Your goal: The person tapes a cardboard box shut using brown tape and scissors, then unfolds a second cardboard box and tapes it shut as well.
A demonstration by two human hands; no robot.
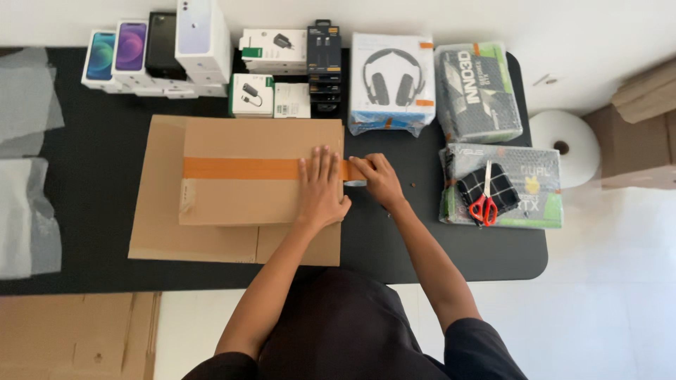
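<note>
While both forearms are stretched forward over the black worktop [394, 246], the left hand [321, 188] is laid flat, fingers spread slightly, on the right end of a closed cardboard box [239, 197]. Just beside it, the right hand [380, 179] is curled at the box's right edge, its fingertips pinched on the end of an orange tape strip [239, 168] run across the lid. A flattened cardboard sheet [162, 232] is seen beneath the box. Bare worktop is left right of the hands, up to wrapped packages carrying red scissors [484, 204]. Boxed goods are lined along the far edge.
</note>
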